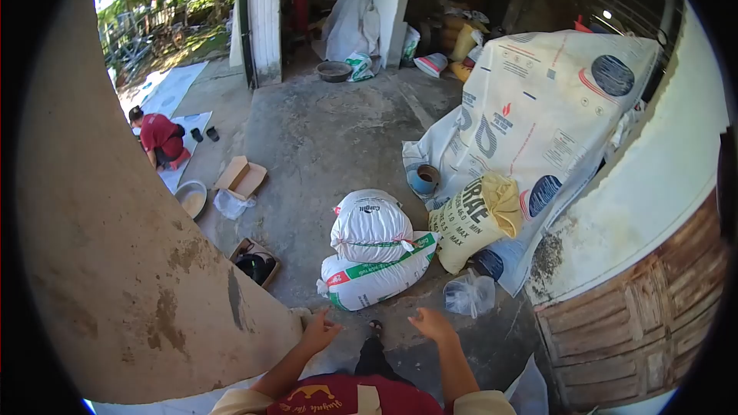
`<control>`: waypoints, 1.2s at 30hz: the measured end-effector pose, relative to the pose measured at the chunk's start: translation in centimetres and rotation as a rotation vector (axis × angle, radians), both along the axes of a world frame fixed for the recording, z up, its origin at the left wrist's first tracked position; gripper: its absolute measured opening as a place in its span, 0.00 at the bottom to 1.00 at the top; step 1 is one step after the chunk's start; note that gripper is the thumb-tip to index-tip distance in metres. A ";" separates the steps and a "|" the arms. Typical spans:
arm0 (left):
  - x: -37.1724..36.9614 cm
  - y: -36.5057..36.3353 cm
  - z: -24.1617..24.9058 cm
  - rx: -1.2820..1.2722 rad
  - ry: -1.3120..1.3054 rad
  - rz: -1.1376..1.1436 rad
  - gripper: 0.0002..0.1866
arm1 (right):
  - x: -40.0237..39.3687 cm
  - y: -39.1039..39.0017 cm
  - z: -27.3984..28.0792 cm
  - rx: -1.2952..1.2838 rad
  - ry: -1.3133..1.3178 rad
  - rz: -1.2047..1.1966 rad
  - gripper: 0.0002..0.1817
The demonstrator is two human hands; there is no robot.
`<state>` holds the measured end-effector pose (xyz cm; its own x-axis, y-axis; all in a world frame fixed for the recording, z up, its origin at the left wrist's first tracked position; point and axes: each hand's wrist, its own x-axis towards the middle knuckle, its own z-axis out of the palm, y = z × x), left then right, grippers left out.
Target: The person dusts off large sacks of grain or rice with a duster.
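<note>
My left hand [320, 332] is held out low in front of me, fingers loosely bent and apart, with nothing in it. Opposite it, my right hand [433, 324] also hangs in the air, its fingers loosely bent and holding nothing. Just beyond both hands, two full white sacks lie stacked on the concrete floor. The upper sack [370, 232] is rounded, with its tied edge facing me. It rests on the lower sack [377, 280], which has green and red bands and lies on its side. Neither hand touches the sacks.
A yellowish sack with large print [465, 223] leans at the right against a large printed sheet [530, 107]. A clear plastic bag [469, 294] lies near my right hand. Leftward are an open box [257, 261], a cardboard box [241, 178], a basin [191, 198] and a crouching person [160, 137].
</note>
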<state>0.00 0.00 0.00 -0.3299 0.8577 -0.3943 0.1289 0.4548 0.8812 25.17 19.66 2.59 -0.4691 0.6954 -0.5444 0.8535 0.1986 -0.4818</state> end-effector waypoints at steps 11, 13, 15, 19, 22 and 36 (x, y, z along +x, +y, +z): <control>-8.0 15.7 1.7 -0.182 0.345 0.210 0.36 | -13.1 21.6 -0.6 0.139 0.072 0.354 0.29; -8.9 17.8 2.0 -0.182 0.325 0.222 0.36 | -14.7 23.8 -0.7 0.128 0.045 0.404 0.29; -10.4 20.1 1.7 -0.171 0.323 0.220 0.37 | -16.0 26.0 -1.5 0.130 0.084 0.417 0.28; -14.2 23.7 1.3 -0.193 0.337 0.148 0.37 | -18.3 29.0 -3.8 0.068 0.129 0.350 0.27; -18.4 27.2 -0.9 -0.140 0.330 0.159 0.37 | -20.1 30.7 -5.0 0.086 0.125 0.320 0.27; -50.6 42.6 -8.6 -0.209 0.285 -0.181 0.38 | -44.5 43.9 -7.7 0.054 -0.250 0.021 0.28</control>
<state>-50.61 42.65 -8.62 -0.3026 0.8229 -0.4809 0.4493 0.5682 0.6895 -19.36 63.60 -5.14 -0.3395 0.7178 -0.6079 0.9401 0.2374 -0.2447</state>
